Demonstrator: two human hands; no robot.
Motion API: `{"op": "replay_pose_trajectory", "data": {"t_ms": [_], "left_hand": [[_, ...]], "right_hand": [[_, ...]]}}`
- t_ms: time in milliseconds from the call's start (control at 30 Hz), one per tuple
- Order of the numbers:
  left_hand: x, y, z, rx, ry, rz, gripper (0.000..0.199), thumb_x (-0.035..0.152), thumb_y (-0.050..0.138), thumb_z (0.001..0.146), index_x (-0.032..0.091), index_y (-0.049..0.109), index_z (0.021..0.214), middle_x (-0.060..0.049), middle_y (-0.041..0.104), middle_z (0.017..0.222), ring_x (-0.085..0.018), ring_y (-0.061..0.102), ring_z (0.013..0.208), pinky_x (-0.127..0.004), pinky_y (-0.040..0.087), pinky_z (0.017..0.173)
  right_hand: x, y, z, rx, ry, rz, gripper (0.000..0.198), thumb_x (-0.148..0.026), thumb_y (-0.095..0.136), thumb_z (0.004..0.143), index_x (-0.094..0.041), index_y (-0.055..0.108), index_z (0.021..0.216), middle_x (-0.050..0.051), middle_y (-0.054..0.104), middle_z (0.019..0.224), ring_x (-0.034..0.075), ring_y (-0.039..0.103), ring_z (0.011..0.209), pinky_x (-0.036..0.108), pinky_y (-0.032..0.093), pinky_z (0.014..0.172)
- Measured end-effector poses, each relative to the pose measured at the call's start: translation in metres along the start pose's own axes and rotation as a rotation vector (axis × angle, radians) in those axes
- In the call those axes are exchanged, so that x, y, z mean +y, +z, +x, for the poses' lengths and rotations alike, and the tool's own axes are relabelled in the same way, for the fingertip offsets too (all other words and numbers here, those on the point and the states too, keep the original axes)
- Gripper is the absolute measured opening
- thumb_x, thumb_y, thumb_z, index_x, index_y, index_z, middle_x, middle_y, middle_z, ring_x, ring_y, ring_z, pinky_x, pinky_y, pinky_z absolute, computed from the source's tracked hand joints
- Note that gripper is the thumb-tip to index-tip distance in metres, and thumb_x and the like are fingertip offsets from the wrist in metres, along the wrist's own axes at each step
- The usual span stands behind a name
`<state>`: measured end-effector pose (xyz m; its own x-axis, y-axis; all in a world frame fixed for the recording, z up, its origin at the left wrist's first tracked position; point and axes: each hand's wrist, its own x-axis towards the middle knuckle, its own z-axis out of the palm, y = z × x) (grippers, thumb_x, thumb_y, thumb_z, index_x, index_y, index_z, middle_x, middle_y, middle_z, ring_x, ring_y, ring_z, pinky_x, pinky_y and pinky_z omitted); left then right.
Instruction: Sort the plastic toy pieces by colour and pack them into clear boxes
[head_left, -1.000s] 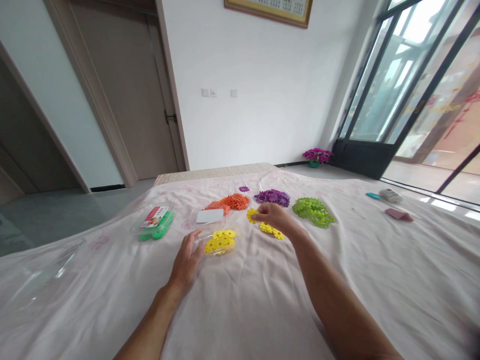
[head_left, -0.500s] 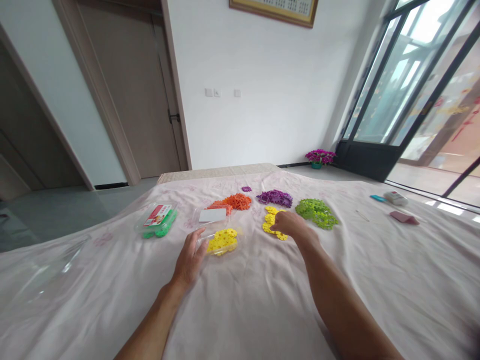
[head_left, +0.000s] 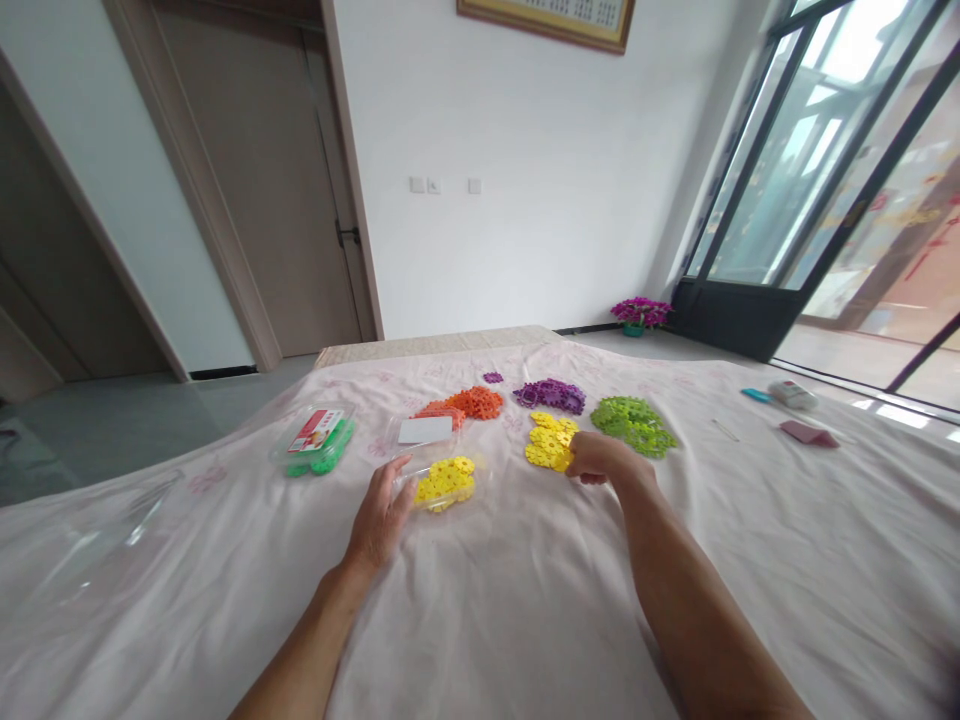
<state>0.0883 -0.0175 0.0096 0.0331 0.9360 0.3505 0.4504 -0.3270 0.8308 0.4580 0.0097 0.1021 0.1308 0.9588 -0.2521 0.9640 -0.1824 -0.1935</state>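
My left hand grips the left end of a clear plastic box, its thumb and fingers at the rim. Inside the box lie several yellow flower-shaped interlocking discs. Farther right, a loose pile of the same yellow discs rests on the cloth. My right hand is at that pile's right edge, fingers curled together and touching it; whatever they pinch is hidden.
Orange pieces, purple pieces and light green pieces lie in piles behind. A lidded box of green pieces stands left, a clear lid with a white label behind my left hand. Pink cloth lies right.
My right hand has shifted right and slightly toward me, from over the yellow pile to its right edge, uncovering more discs. My left hand stays at the box.
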Motion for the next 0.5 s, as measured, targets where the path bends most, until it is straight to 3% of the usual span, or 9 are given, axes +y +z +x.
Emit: {"op": "replay_pose_trajectory", "data": {"t_ms": [100,267,400,500], "left_hand": [[0.000,0.000,-0.001,-0.002,0.001,-0.016,0.047,0.046,0.046,0.091,0.023,0.049,0.131,-0.010,0.051,0.136,-0.024,0.049,0.127,-0.044,0.037,0.109],[0.006,-0.001,-0.002,-0.001,-0.021,-0.032,0.046,0.046,0.047,0.091,0.024,0.049,0.131,-0.010,0.051,0.136,-0.024,0.048,0.127,-0.043,0.035,0.109],[0.011,-0.003,-0.004,-0.015,-0.030,-0.042,0.048,0.048,0.047,0.090,0.024,0.049,0.132,-0.010,0.050,0.137,-0.024,0.048,0.128,-0.042,0.034,0.110],[0.009,-0.003,-0.004,-0.022,-0.029,-0.056,0.048,0.048,0.048,0.090,0.024,0.049,0.132,-0.010,0.050,0.138,-0.023,0.048,0.128,-0.042,0.035,0.110]], "right_hand": [[-0.013,-0.010,-0.005,-0.035,-0.143,0.094,0.009,-0.022,0.064,0.070,-0.015,0.063,0.065,0.002,0.065,0.056,0.011,0.057,0.049,0.020,0.038,0.049],[-0.064,-0.007,-0.022,0.245,-0.419,0.262,0.020,-0.033,0.064,0.074,-0.017,0.059,0.066,-0.001,0.063,0.060,0.009,0.055,0.053,0.019,0.031,0.048],[-0.101,0.013,-0.031,0.140,-0.564,0.512,0.018,-0.035,0.062,0.079,-0.017,0.063,0.080,-0.001,0.065,0.068,0.010,0.060,0.059,0.017,0.037,0.051],[-0.105,0.023,-0.027,0.111,-0.531,0.536,0.016,-0.031,0.058,0.082,-0.017,0.064,0.086,0.001,0.068,0.074,0.010,0.062,0.061,0.017,0.039,0.053]]}}
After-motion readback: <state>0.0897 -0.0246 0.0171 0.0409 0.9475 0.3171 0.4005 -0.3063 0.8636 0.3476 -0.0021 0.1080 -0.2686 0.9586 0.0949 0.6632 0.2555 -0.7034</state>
